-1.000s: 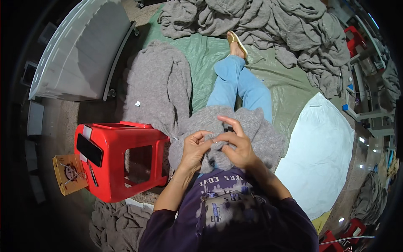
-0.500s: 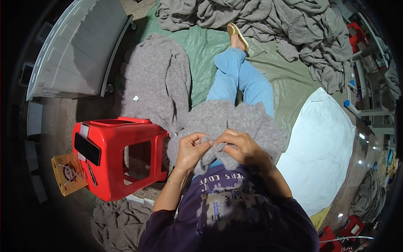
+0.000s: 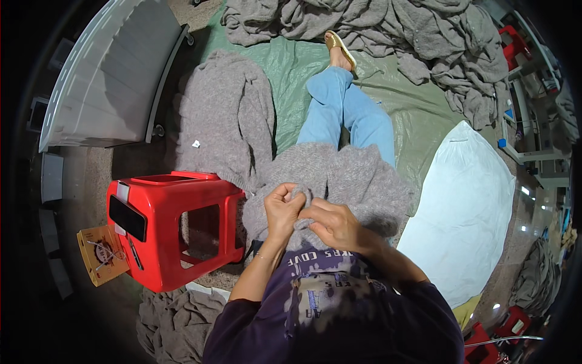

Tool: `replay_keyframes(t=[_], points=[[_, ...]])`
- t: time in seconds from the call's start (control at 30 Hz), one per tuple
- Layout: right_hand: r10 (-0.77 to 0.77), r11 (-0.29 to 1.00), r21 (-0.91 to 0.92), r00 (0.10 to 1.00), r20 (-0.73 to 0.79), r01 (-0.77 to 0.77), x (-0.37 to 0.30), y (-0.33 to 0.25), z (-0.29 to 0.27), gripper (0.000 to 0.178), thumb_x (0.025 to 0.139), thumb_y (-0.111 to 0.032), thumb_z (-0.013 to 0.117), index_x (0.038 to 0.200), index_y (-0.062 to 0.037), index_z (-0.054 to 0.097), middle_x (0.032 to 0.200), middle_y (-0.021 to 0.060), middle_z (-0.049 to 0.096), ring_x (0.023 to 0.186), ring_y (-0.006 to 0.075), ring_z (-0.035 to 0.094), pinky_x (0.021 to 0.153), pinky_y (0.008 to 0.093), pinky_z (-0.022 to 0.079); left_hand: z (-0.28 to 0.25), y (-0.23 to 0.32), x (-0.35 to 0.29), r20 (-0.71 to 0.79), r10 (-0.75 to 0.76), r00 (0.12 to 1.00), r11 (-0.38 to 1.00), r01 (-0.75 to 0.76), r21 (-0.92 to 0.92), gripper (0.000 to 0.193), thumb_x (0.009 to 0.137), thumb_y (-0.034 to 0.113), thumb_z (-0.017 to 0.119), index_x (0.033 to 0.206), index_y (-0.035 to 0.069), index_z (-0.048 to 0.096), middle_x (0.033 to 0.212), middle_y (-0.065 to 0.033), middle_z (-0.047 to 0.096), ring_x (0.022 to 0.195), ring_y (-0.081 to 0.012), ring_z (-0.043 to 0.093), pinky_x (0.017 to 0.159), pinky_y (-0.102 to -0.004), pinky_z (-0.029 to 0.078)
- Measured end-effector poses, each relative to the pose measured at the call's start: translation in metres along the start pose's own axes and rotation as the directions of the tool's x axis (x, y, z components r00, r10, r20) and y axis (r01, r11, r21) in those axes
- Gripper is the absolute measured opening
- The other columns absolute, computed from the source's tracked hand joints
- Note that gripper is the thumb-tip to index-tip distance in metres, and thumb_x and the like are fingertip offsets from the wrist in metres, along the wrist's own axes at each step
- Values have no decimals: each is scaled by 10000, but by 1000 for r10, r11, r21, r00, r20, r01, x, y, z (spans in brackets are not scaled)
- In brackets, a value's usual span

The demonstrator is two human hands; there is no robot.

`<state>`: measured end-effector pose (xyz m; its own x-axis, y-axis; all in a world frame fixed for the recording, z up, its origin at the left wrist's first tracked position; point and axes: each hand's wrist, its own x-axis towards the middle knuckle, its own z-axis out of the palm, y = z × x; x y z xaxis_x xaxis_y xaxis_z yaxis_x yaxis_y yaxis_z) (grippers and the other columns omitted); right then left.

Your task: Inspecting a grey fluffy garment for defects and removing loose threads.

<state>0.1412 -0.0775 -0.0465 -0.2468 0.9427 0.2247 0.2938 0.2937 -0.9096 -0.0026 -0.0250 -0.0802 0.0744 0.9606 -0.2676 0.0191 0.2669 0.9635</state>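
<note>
Across my lap lies a fuzzy grey knitted garment (image 3: 357, 173), bunched up near my waist. My left hand (image 3: 284, 209) is closed, pinching a fold of the knit between thumb and fingers. Close against it, my right hand (image 3: 332, 224) grips the same fabric with curled fingers. The edge between the two hands is small and partly covered by the fingers, so whether a thread or tool is there cannot be made out.
On my left a red plastic stool (image 3: 163, 242) lies on its side, carrying a black phone (image 3: 127, 218), a pen (image 3: 134, 253) and an orange box (image 3: 100, 255). Grey knits (image 3: 224, 109) lie beyond it, with a larger heap (image 3: 424, 48) farther off. A white sack (image 3: 464, 212) rests at right.
My left hand has turned more upright, its fingers curling higher over the fabric. My right hand has moved slightly down and left, and the cloth between them has shifted.
</note>
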Motion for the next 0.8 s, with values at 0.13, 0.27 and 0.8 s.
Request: replay_keyframes(t=[0.13,0.27,0.8], points=[[-100,971,-238,897,-431,-7,-3,-8,1,378,647,117,673,1002,-5,628,845,115,548,621,244,574,541,295,455,-12,17,3,203,-205,957,926,257,-278,141,760,-61,581,878,4,623,753,-18,640,623,-62,577,595,-199,466],[-397,880,-411,843,-362,238,-8,-7,-3,318,633,19,720,940,1,641,894,107,587,662,228,623,535,295,506,-11,43,-13,425,-267,865,761,460,-457,124,788,-32,599,908,-6,608,836,-47,646,714,-86,598,679,-226,477],[-369,820,-543,893,-260,181,-6,-17,2,191,702,-48,692,884,-24,641,839,80,589,668,208,618,550,286,495,-9,34,-31,285,-161,945,837,284,-468,128,833,102,656,907,-2,638,717,20,603,607,-42,521,573,-161,391]])
